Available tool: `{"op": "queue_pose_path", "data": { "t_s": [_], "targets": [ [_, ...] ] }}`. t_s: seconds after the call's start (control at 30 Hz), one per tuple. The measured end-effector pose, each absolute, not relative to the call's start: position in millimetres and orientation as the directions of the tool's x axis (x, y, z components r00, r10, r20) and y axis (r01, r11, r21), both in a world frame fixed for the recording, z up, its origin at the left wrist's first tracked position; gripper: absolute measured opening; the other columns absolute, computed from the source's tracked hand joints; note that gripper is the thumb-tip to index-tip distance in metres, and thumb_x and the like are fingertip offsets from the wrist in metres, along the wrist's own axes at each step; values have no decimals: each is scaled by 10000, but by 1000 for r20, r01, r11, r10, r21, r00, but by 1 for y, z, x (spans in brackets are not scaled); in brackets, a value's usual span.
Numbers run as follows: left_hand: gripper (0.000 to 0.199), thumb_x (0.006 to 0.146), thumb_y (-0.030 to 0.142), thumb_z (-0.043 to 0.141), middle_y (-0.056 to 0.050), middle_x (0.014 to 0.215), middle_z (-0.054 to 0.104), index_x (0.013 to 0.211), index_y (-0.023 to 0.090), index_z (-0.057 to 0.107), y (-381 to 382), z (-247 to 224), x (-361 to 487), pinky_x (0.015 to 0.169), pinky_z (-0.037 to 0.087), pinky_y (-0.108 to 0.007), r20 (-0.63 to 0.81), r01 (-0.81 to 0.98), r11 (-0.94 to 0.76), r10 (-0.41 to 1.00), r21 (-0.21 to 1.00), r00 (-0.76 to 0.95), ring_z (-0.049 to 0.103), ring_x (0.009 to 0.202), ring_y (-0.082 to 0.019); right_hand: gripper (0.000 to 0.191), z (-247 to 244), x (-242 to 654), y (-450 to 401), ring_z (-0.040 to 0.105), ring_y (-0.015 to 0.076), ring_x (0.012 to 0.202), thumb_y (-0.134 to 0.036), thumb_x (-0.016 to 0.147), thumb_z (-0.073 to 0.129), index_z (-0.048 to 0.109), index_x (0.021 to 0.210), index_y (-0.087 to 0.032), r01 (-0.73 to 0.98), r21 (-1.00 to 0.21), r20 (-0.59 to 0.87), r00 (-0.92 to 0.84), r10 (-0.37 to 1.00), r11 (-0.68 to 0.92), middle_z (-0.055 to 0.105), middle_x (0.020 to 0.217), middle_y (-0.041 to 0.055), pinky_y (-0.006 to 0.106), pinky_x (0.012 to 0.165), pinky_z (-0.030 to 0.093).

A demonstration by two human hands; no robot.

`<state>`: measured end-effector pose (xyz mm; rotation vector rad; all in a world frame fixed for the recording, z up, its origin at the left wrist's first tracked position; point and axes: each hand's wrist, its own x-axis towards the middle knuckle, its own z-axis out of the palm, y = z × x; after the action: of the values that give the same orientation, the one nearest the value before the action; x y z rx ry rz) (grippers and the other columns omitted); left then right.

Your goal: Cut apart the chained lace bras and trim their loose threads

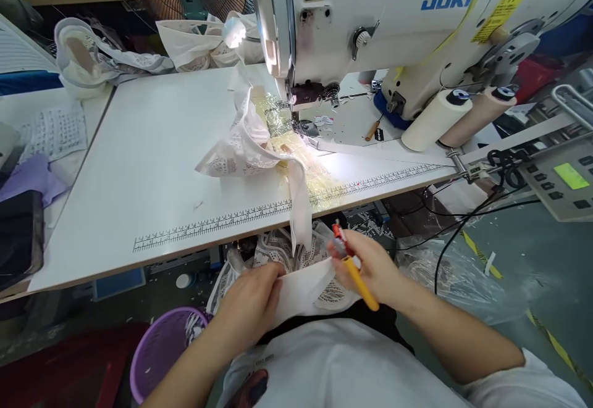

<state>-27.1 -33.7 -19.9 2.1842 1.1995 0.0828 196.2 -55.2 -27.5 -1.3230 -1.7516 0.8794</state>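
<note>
Over my lap, my left hand [252,300] pinches one end of a white fabric band [301,287]. The band belongs to a white lace garment [336,297] that looks like a bra. My right hand [370,266] is closed around a small tool with a yellow handle [361,283] and a grey and red front end; its exact kind is unclear. Its fingers are also at the band's other end. Another white lace bra [245,142] lies by the needle of the sewing machine [370,19], one strap hanging over the table edge.
A ruler strip [222,218] runs along the white table [139,136]. Two thread cones [438,120] stand right, near a control panel [563,183]. More white bras [88,56] lie at the back left. A phone [21,238] rests far left; a purple basket [162,346] stands below.
</note>
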Motion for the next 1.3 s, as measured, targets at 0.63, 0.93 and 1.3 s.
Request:
{"op": "queue_pose_path", "data": {
  "t_s": [0.63,0.93,1.3],
  "targets": [
    [207,813,144,413,-43,722,664,797,194,613,-34,4,-1,857,432,-506,-125,605,-730,601,316,790,633,696,-228,148,-27,174,-64,499,146,591,-193,650,604,479,729,-186,469,-878,-101,-383,918,99,532,686,-4,256,517,421],
    [202,834,180,422,-14,856,687,999,224,530,-22,4,-74,925,420,-463,-9,550,-813,559,189,829,658,769,-213,221,-34,185,-63,512,132,637,-97,613,591,416,699,-201,428,-903,-190,-367,910,-16,536,734,-13,229,539,418],
    [319,804,90,455,31,927,698,908,327,640,-29,14,-91,976,435,-341,57,402,-522,660,752,749,633,927,-148,263,-30,194,-64,522,133,621,-140,642,615,366,683,-214,427,-902,-136,-435,890,71,557,731,-4,232,555,435]
  ]
}}
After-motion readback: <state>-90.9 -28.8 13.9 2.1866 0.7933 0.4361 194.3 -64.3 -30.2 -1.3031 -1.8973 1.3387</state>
